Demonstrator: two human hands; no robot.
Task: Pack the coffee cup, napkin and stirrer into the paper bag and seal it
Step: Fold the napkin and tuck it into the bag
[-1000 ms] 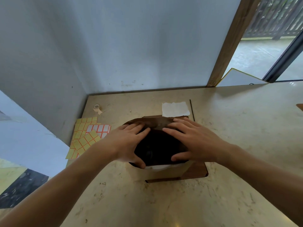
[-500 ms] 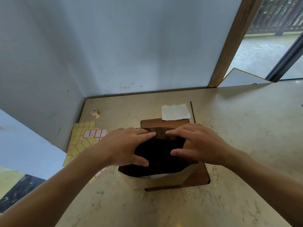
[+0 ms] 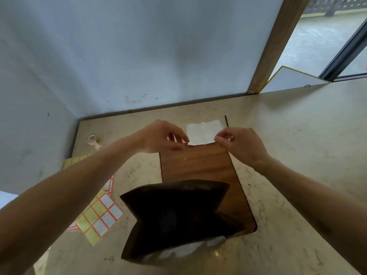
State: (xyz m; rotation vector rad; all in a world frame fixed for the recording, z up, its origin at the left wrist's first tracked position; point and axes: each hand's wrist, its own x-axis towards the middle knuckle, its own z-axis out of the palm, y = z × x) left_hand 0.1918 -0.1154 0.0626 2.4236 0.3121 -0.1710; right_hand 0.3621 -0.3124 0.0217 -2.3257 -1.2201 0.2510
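The brown paper bag (image 3: 178,215) stands open on a wooden board (image 3: 198,165) close to me. Its inside is dark, with only a dim round shape that I cannot identify. The white napkin (image 3: 204,132) lies flat on the table beyond the board. A thin dark stirrer (image 3: 226,120) lies just to its right. My left hand (image 3: 160,137) pinches the napkin's near left corner. My right hand (image 3: 240,143) pinches its near right corner. The napkin still rests on the table.
A small tape roll (image 3: 92,138) sits at the far left near the wall. Sheets of yellow and white labels (image 3: 99,215) lie left of the bag. Walls close the table's back and left sides, and a wooden post (image 3: 272,46) stands at the back right.
Both hands have left the bag's mouth and reached forward to the napkin's near corners. The bag now stands open by itself, nearer to me in the view.
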